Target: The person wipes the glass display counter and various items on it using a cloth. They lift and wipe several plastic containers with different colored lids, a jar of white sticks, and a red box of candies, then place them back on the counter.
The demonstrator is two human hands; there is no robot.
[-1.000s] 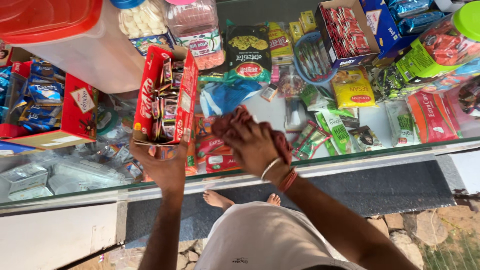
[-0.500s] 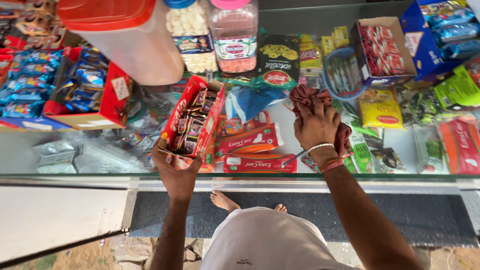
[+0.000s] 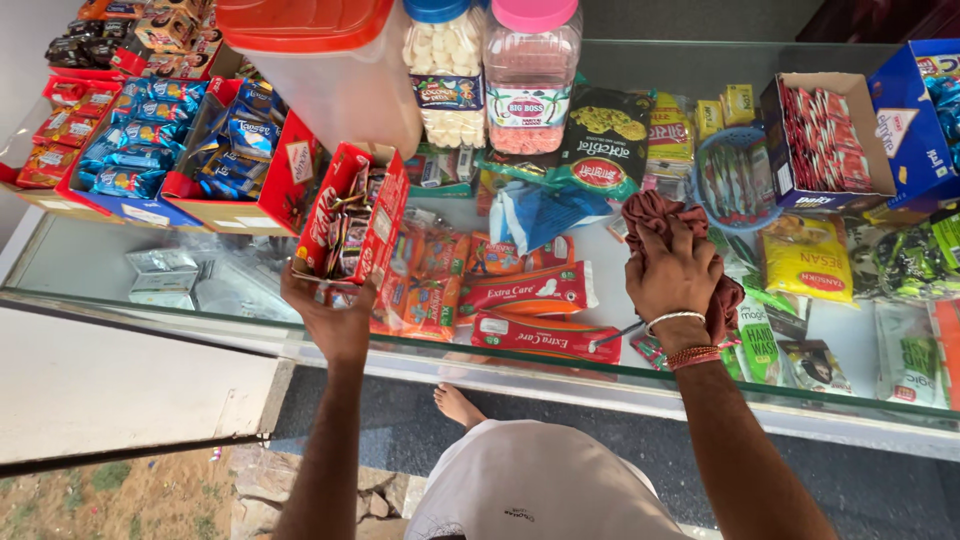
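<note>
Head view, looking down on glass table point(image 3: 150, 262). Left hand point(image 3: 330, 315) grips near end of red display box point(image 3: 352, 218) of wrapped sweets, box lifted and tilted above glass; fingers mostly hidden under it. Right hand point(image 3: 672, 268) clenched on maroon cloth point(image 3: 655, 212), pressed to glass near blue basket point(image 3: 738, 180); cloth's lower part hangs beside wrist, partly hidden. Orange-lidded tub point(image 3: 330, 60) cut off at top edge.

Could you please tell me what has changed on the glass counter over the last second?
The right hand has swept the maroon cloth rightward and away across the glass counter. The left hand still holds the red box of chocolate bars lifted by its near end, gripping nothing new. The jars and packets stayed put.
</note>
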